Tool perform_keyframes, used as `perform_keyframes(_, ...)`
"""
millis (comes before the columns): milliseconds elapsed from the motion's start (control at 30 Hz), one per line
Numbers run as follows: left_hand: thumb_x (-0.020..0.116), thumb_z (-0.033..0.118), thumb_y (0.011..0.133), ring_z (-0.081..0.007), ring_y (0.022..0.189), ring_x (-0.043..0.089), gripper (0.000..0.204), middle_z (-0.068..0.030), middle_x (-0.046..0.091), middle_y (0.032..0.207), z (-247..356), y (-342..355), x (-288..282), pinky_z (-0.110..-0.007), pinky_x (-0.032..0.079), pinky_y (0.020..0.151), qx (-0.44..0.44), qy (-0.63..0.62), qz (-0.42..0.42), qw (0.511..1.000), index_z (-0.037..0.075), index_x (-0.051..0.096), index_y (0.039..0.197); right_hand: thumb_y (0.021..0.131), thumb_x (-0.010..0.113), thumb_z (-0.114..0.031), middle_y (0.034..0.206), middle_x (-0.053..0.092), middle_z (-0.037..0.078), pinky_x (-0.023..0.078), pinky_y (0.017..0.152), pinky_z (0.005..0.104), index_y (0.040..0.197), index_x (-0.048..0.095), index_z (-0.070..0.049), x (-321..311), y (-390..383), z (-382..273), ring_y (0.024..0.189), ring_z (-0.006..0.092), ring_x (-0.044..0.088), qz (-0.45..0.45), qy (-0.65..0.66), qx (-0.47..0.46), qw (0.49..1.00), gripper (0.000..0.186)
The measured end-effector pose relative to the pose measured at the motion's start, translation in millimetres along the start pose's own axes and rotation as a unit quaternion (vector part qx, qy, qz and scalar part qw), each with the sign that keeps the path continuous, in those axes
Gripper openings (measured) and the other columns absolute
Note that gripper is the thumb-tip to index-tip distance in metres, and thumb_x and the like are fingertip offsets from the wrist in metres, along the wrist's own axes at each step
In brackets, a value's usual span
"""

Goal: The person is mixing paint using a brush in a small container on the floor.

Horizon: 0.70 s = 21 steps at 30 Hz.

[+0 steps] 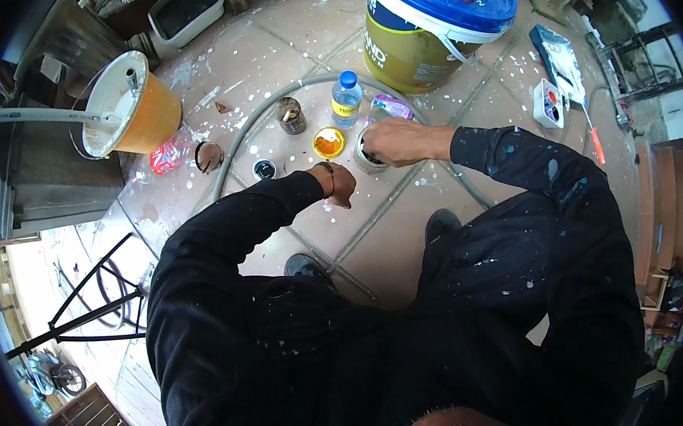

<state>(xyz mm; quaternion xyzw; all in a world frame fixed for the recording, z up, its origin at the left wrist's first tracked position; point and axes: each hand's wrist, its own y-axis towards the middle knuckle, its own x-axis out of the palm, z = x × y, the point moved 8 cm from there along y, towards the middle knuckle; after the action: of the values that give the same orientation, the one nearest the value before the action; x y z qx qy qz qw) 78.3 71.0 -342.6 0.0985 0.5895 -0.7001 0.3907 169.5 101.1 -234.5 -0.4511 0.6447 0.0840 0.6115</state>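
Observation:
My right hand (400, 142) reaches over a small open can (367, 164) on the tiled floor, its fingers bent down at the rim. Whatever those fingers grip is hidden behind the hand. Just left of the can, my left hand (342, 187) hangs low with its fingers curled in; what they hold, if anything, does not show. Beyond the hands stand a small yellow-rimmed tub of orange paint (329, 143) and a clear bottle with a blue cap (346, 100). A purple packet (391, 108) lies behind the can. A small dark-filled cup (264, 169) sits left of my left hand.
A grey hose (252, 123) curves around the containers. At the far side stands a large blue-lidded bucket (405, 46); an orange bucket (148, 112) is at the left. A dark jar (291, 115), a white box (548, 103) and an orange-handled tool (595, 140) are also around.

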Motion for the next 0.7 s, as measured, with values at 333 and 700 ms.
perform_keyframes(333, 0.065, 0.053, 0.093, -0.0373, 0.093, 0.072, 0.052, -0.0178, 0.076, 0.092, -0.5, 0.8, 0.0, -0.047, 0.056, 0.086, 0.004, 0.005, -0.001, 1.000, 0.003, 0.079, 0.097, 0.088, 0.060, -0.008, 0.101, 0.067, 0.016, 0.052, 0.095, 0.0437, 0.093, 0.070, 0.001, -17.3, -8.1, -10.0, 0.106, 0.0353, 0.066, 0.129, -0.081, -0.088, 0.984, 0.014)
perform_keyframes(700, 0.066, 0.053, 0.092, -0.0369, 0.091, 0.073, 0.051, -0.0181, 0.076, 0.091, 1.9, -1.7, -1.1, -0.047, 0.057, 0.085, 0.010, 0.004, 0.010, 1.000, 0.004, 0.079, 0.095, 0.089, 0.060, -0.008, 0.106, 0.068, 0.020, 0.053, 0.094, 0.0400, 0.091, 0.070, 0.002, -17.1, -6.9, -3.8, 0.112, 0.0340, 0.065, 0.133, -0.030, -0.057, 0.989, 0.014)
